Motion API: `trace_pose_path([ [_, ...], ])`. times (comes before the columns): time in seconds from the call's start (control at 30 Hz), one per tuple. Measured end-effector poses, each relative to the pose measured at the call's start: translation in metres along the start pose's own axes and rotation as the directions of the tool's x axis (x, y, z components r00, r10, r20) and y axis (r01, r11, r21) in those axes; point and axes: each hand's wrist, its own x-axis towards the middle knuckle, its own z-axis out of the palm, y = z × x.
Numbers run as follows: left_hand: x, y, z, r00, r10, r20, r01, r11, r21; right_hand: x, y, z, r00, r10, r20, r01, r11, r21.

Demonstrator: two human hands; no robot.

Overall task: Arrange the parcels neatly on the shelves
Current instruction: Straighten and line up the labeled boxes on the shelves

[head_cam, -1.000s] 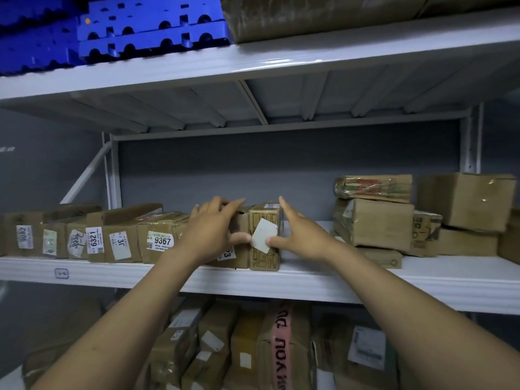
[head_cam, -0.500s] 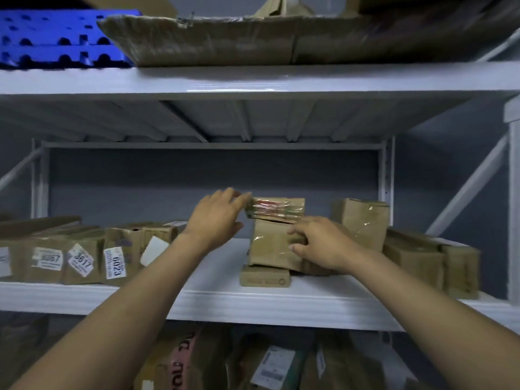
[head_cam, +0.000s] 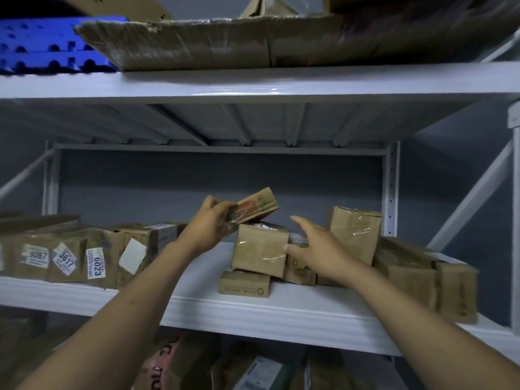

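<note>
My left hand (head_cam: pixel 209 227) grips a small taped parcel with red print (head_cam: pixel 255 206), lifted and tilted above a stack in the middle of the white shelf (head_cam: pixel 253 311). Under it sits a taped brown box (head_cam: pixel 260 250) on a flat carton (head_cam: pixel 244 284). My right hand (head_cam: pixel 318 246) hovers with spread fingers beside that brown box, its thumb at the box's right edge. A neat row of labelled parcels (head_cam: pixel 67 258) stands along the shelf's left part.
More boxes (head_cam: pixel 355 230) and long cartons (head_cam: pixel 422 273) sit at the shelf's right end by the upright post (head_cam: pixel 391 190). Flattened cardboard (head_cam: pixel 225 43) and a blue pallet (head_cam: pixel 42 46) lie on the upper shelf. Parcels (head_cam: pixel 253 370) fill the lower shelf.
My view has swung right from the labelled row to the stack. My left hand has taken the red-printed parcel off the top and lifted it; my right hand has let go of the brown box.
</note>
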Motion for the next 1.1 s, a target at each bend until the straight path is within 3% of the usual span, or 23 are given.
trace_pose_path([
  [0.13, -0.008, -0.010, 0.011, 0.996, -0.079, 0.030, 0.082, 0.992, -0.094, 0.033, -0.010, 0.009, 0.997, 0.081, 0.002, -0.080, 0.981, 0.176],
  [0.3, -0.006, -0.031, 0.018, 0.970, -0.240, 0.047, 0.244, 0.954, -0.175, 0.064, -0.010, 0.011, 0.993, 0.069, 0.092, -0.070, 0.998, 0.002],
  [0.5, 0.008, -0.045, 0.032, 0.973, -0.174, 0.152, 0.186, 0.980, -0.075, 0.064, -0.001, 0.033, 0.993, -0.013, 0.115, 0.033, 0.984, -0.176],
  [0.8, 0.031, -0.069, 0.062, 0.945, -0.243, 0.220, 0.261, 0.964, -0.057, 0.061, 0.015, 0.034, 0.999, 0.005, 0.041, 0.014, 0.895, -0.445],
  [1.1, 0.044, -0.065, 0.089, 0.980, -0.191, 0.057, 0.185, 0.978, 0.094, 0.054, 0.021, 0.038, 0.997, 0.073, 0.015, -0.061, 0.915, -0.399],
])
